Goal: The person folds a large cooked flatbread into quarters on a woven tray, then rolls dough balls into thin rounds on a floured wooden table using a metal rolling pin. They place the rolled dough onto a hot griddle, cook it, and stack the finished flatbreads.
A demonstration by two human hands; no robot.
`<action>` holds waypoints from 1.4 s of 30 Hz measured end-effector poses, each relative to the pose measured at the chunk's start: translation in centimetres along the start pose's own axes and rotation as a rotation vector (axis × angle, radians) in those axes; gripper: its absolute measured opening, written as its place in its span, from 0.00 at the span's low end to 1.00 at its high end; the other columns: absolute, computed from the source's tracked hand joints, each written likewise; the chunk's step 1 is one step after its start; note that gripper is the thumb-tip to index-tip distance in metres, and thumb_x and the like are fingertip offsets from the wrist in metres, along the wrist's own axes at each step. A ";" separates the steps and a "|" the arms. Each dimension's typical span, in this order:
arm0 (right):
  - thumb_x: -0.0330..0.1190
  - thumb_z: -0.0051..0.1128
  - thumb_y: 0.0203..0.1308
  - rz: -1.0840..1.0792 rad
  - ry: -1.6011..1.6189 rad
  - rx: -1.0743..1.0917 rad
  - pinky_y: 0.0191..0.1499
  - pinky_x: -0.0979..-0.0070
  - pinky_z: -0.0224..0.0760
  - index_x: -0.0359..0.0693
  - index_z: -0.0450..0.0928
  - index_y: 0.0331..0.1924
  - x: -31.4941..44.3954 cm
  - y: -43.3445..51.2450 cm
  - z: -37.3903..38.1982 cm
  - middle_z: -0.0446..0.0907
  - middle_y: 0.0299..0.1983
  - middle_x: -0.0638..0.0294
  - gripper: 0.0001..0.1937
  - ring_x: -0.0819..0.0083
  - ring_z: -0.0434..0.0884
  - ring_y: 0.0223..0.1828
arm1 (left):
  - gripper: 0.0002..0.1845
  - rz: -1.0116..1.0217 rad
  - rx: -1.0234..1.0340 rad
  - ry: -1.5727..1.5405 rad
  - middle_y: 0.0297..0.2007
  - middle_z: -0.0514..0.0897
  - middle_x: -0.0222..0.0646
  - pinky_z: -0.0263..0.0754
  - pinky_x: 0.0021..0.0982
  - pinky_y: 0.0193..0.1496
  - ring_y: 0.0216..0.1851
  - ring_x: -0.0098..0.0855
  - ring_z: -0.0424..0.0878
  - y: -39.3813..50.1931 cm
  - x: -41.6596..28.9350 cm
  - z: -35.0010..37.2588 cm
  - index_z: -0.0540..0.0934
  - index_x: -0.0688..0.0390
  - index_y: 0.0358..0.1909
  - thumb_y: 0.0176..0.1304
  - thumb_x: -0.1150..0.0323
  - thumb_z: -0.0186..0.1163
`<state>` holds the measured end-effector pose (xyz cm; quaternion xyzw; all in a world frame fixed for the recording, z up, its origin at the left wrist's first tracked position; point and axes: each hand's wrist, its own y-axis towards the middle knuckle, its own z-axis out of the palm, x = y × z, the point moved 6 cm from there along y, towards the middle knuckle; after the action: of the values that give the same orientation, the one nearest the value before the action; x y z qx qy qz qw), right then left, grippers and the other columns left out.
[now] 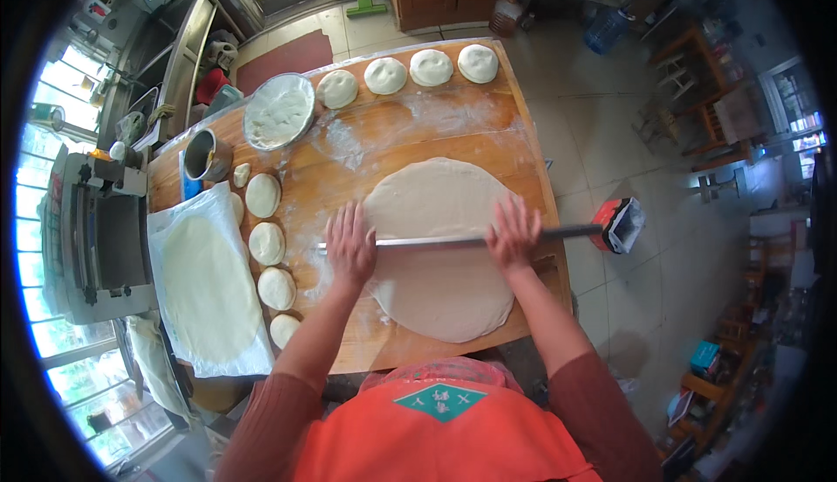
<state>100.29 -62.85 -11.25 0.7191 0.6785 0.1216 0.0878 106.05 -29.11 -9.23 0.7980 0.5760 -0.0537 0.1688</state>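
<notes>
A large sheet of rolled dough (pixel 438 197) lies before me, its edges rounded and uneven. Across it runs a long metal rolling rod (pixel 431 243), which sticks out past the board's right edge. My left hand (pixel 350 243) rests palm down over the rod near its left end, fingers stretched forward. Farther right, my right hand (pixel 513 233) also lies on the rod, blurred, with its fingers extended and spread. Neither hand's fingers are curled around the metal. On white sheeting (pixel 248 325) at the left lies a second flat dough oval (pixel 209 286).
Round dough pieces (pixel 386 75) line the floured wooden board (pixel 418 116) at its far edge and left side. A flour bowl (pixel 246 119), a metal cup (pixel 222 155) and a roller machine (pixel 98 233) stand leftward. A red-black box (pixel 608 220) appears beyond the board, near the rod's right end.
</notes>
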 end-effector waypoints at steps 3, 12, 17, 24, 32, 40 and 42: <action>0.48 0.51 0.68 -0.054 0.078 -0.040 0.75 0.37 0.51 0.48 0.75 0.69 2.0 7.8 3.2 0.71 0.73 0.58 0.28 0.55 0.68 0.75 | 0.29 0.046 -0.058 -0.032 0.72 0.73 0.45 0.57 0.49 0.76 0.73 0.48 0.69 8.5 -1.0 2.9 0.71 0.57 0.73 0.75 0.56 0.53; 0.49 0.53 0.67 -0.028 0.101 -0.129 0.71 0.34 0.53 0.45 0.78 0.63 4.4 25.3 10.0 0.72 0.71 0.52 0.26 0.56 0.69 0.73 | 0.24 -0.096 -0.122 0.118 0.70 0.75 0.43 0.61 0.48 0.73 0.73 0.46 0.68 24.2 -1.4 8.4 0.78 0.54 0.66 0.77 0.51 0.51; 0.53 0.55 0.63 0.180 0.216 -0.063 0.68 0.33 0.50 0.38 0.73 0.66 0.2 19.4 8.9 0.64 0.74 0.40 0.34 0.46 0.65 0.74 | 0.27 -0.180 -0.026 0.062 0.74 0.72 0.45 0.60 0.48 0.73 0.76 0.44 0.66 17.8 0.1 7.5 0.76 0.57 0.69 0.79 0.50 0.47; 0.74 0.46 0.61 0.215 0.106 0.138 0.73 0.43 0.46 0.36 0.62 0.77 -6.6 -13.7 -5.3 0.57 0.79 0.41 0.53 0.46 0.62 0.77 | 0.32 0.031 0.106 -0.105 0.75 0.70 0.49 0.57 0.50 0.76 0.76 0.50 0.66 -6.4 -0.8 0.2 0.70 0.64 0.73 0.72 0.58 0.56; 0.38 0.70 0.54 0.364 0.293 0.515 0.63 0.52 0.72 0.54 0.68 0.74 -0.2 -40.4 -16.0 0.71 0.67 0.51 0.40 0.50 0.74 0.66 | 0.31 0.298 0.251 -0.192 0.74 0.69 0.50 0.57 0.48 0.75 0.77 0.47 0.64 -20.6 -1.1 -5.6 0.70 0.63 0.72 0.73 0.59 0.59; 0.34 0.65 0.61 0.437 0.598 0.261 0.48 0.52 0.81 0.58 0.66 0.76 8.1 -32.3 -10.0 0.83 0.49 0.53 0.37 0.48 0.84 0.52 | 0.32 -1.103 0.261 -1.351 0.51 0.83 0.44 0.76 0.48 0.50 0.46 0.41 0.82 -13.5 6.5 6.3 0.71 0.64 0.66 0.79 0.45 0.45; 0.34 0.67 0.60 0.463 0.591 0.198 0.48 0.51 0.80 0.55 0.62 0.78 9.8 -30.0 -8.6 0.82 0.52 0.49 0.40 0.46 0.83 0.52 | 0.38 -1.317 0.501 -1.464 0.45 0.83 0.39 0.76 0.44 0.40 0.40 0.34 0.81 -11.5 3.6 7.6 0.72 0.62 0.64 0.77 0.36 0.42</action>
<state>69.59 -51.45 -11.28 0.7922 0.5027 0.2740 -0.2114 97.28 -25.15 -19.72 0.1056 0.6284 -0.7307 0.2449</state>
